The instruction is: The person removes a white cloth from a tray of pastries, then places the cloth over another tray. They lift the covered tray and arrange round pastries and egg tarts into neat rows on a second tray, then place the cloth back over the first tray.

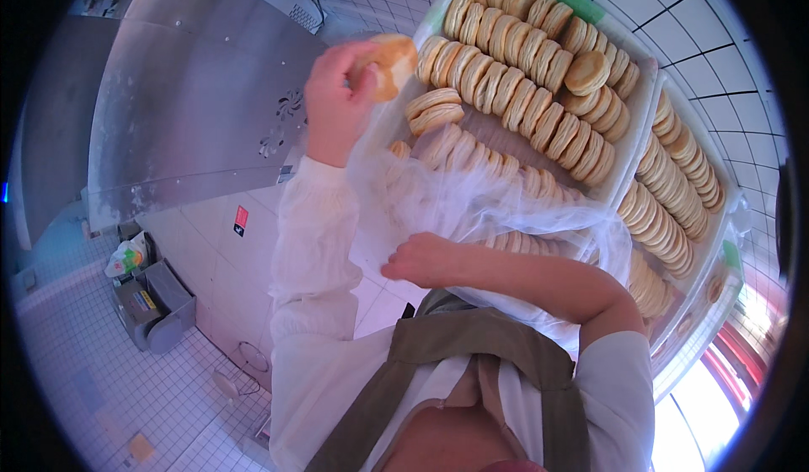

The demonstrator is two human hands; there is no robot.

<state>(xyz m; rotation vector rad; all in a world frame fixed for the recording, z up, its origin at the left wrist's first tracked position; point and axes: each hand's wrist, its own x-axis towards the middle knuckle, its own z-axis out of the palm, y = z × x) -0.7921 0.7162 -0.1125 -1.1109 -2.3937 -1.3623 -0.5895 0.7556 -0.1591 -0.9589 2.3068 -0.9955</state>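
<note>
My left hand (341,96), raised at the bin's left side, holds a round flat bread (393,67) with a browned, patchy face. Below it, my right hand (422,260) is curled beside a clear plastic sheet (499,203); whether the sheet is between its fingers cannot be told. The sheet lies bunched over the near rows of breads. Behind it, more layered round breads (486,83) stand on edge in uncovered rows inside a white plastic bin (638,118). One bread (588,72) lies flat on top of the others.
A second bin of breads (663,213) adjoins at the right. A steel work surface (202,86) extends at the left. Grey containers (155,307) are by the tiled wall at lower left. Pale tiled floor (221,263) shows between them and my left sleeve.
</note>
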